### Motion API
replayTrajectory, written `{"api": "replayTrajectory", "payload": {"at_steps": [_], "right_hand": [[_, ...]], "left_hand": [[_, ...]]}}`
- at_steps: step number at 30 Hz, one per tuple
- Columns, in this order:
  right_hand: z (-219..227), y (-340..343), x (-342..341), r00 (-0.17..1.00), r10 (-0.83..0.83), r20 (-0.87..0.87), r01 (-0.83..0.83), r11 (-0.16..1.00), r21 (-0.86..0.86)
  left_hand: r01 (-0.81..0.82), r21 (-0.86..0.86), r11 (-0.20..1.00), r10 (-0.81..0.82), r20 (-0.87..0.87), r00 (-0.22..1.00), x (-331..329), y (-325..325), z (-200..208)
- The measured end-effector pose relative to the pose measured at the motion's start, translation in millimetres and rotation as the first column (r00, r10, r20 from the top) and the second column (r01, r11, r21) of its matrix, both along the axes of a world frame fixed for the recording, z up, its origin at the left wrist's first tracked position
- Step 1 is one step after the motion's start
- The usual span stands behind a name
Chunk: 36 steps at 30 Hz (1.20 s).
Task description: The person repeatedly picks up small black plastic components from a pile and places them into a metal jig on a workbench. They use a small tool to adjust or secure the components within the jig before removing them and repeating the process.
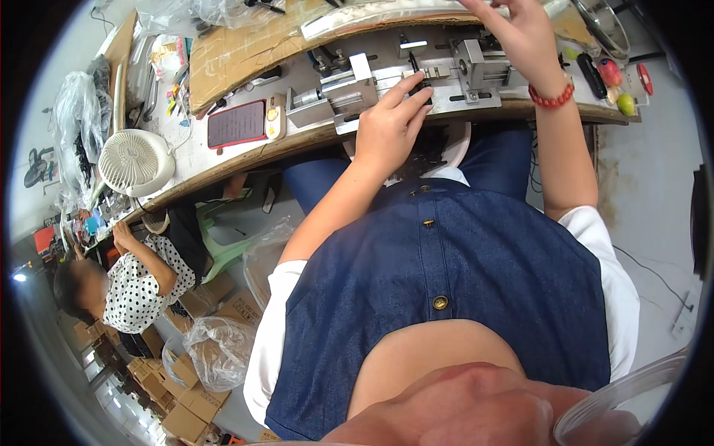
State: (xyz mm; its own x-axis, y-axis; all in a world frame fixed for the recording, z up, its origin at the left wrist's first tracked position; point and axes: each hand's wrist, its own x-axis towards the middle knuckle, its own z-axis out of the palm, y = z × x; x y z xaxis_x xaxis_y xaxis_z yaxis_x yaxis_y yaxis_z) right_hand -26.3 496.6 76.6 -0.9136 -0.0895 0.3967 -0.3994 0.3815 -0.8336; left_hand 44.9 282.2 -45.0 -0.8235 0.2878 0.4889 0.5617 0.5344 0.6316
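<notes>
My left hand is at the middle of a metal bench fixture, its fingers closed around a slim black rod-like part that stands across a small metal holder. On both sides of that holder sit silver clamp blocks, and the right block has a round hole. Over the far side of the bench reaches my right hand, with a red bead bracelet on its wrist. Its visible fingers are stretched apart, and the fingertips are partly cut off by the picture's upper edge. Beneath them lies a long clear-white plastic bag.
Left of the fixture lie a red-edged phone and a small white-yellow device. A white fan stands at the bench's left edge. Cardboard covers the back. A black tool and a green ball lie right. A person sits left.
</notes>
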Motion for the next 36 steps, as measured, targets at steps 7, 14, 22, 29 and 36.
{"api": "replayTrajectory", "payload": {"at_steps": [7, 14, 22, 29, 36], "right_hand": [[-28, 5, 45, 0.967, 0.118, -0.227, -0.094, 0.989, 0.115], [-61, -11, 80, 0.957, 0.201, -0.210, -0.101, 0.907, 0.409], [-90, -29, 74, 0.918, 0.232, -0.320, 0.045, 0.743, 0.667], [-85, -22, 67, 0.921, 0.253, -0.296, 0.015, 0.735, 0.678], [-26, 31, -48, 0.820, 0.133, -0.556, 0.252, 0.789, 0.560]], "left_hand": [[0.002, -0.053, 0.999, -0.002, 0.007, 1.000, 1, 0, 9], [-0.175, -0.022, 0.984, 0.153, -0.384, 0.911, -57, -40, 61], [-0.213, -0.409, 0.887, 0.056, -0.363, 0.930, -167, -90, 114], [-0.116, -0.424, 0.898, -0.007, -0.278, 0.960, -170, -74, 123], [-0.099, -0.338, 0.936, 0.025, -0.217, 0.976, -177, -74, 137]]}}
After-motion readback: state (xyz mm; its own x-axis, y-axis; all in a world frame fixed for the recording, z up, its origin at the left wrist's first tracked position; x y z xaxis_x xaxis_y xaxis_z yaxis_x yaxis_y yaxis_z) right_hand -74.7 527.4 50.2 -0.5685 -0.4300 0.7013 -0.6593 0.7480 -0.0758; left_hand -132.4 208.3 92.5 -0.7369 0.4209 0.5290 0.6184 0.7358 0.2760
